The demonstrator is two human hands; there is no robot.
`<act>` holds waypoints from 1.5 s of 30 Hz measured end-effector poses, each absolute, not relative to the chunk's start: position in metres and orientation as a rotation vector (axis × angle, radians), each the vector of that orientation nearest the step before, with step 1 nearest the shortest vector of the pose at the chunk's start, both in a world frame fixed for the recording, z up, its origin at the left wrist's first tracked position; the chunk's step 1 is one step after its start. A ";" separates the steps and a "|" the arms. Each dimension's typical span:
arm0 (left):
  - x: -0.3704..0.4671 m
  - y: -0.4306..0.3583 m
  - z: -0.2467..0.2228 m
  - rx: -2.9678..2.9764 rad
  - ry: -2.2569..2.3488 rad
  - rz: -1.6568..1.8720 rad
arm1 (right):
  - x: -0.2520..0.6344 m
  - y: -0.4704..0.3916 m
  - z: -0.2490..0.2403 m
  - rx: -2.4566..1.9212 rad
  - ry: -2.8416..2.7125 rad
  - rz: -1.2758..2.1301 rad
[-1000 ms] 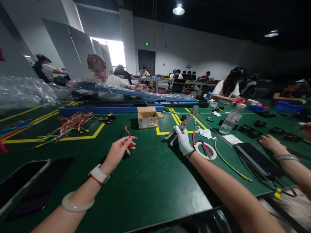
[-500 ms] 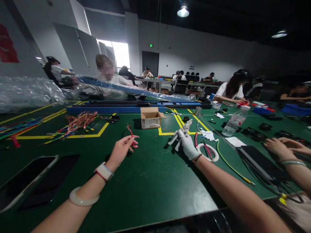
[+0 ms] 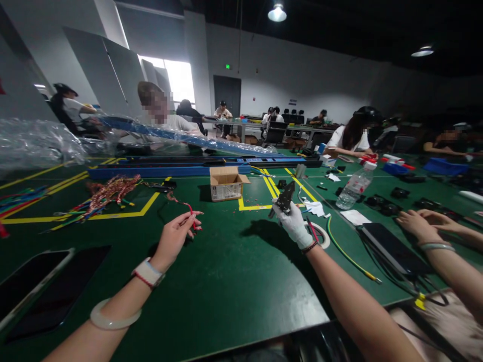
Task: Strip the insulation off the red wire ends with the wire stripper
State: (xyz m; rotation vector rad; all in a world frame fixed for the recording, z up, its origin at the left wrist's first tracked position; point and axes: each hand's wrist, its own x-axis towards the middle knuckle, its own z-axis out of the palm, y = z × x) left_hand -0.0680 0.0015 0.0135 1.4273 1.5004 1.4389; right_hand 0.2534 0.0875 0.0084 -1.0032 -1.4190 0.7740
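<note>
My left hand (image 3: 176, 236), bare, pinches a short red wire (image 3: 193, 221) above the green table. Loose copper strands (image 3: 172, 199) stick out at the wire's far end. In a white glove, my right hand (image 3: 292, 226) is closed around a wire stripper (image 3: 285, 197). Its dark jaws point up and away from me, and the fingers hide most of the handles. The wire and the stripper are well apart. Beyond and between the hands stands a small open cardboard box (image 3: 226, 191). Just right of the glove lies a white roll of tape (image 3: 323, 236), with a red piece (image 3: 312, 229) across it.
At the left lie a pile of copper strands (image 3: 113, 193), coloured wires (image 3: 22, 198) and two phones (image 3: 56, 291). A green-yellow cable (image 3: 347, 253), a water bottle (image 3: 354, 186) and a black device (image 3: 394, 249) are at the right. A co-worker's hands (image 3: 422, 229) rest nearby. Blue rails (image 3: 151, 171) lie behind.
The wire stripper has been raised off the tabletop and turned, so its dark jaws now point upward. My left hand still pinches the red wire. The whole view has shifted slightly.
</note>
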 end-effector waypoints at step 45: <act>-0.054 -0.006 0.020 1.412 1.468 1.269 | 0.242 0.072 -0.003 -0.787 -1.252 1.620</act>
